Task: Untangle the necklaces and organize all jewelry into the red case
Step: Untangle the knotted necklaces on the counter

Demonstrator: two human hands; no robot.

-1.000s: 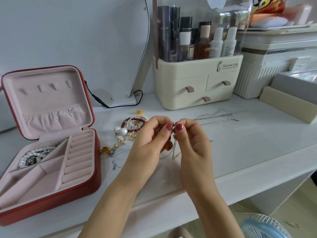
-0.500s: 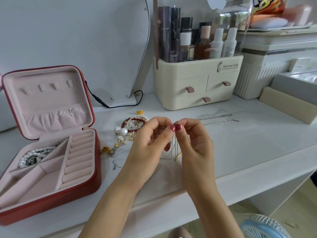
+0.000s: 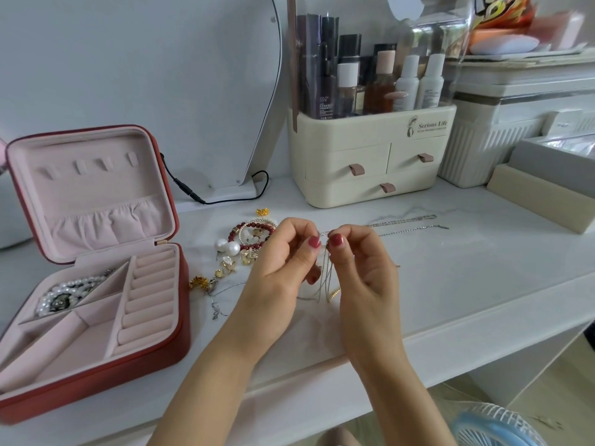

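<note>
Right of the red case [image 3: 96, 317], both hands' fingers [image 3: 314, 243] pinch tangled chains [image 3: 325, 278]; teasing strands apart likely comes next.

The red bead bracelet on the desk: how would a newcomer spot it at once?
Start at the open red case on the left and look right to the loose jewelry on the white desk. The red bead bracelet lies at the pile's far edge, just left of the left hand: the only ring of dark red beads.

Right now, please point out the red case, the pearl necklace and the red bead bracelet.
red case [image 3: 96, 378]: head view, front outer wall.
pearl necklace [image 3: 61, 292]: head view, beads in the case's back-left compartment.
red bead bracelet [image 3: 240, 227]: head view, its left beads.
</note>
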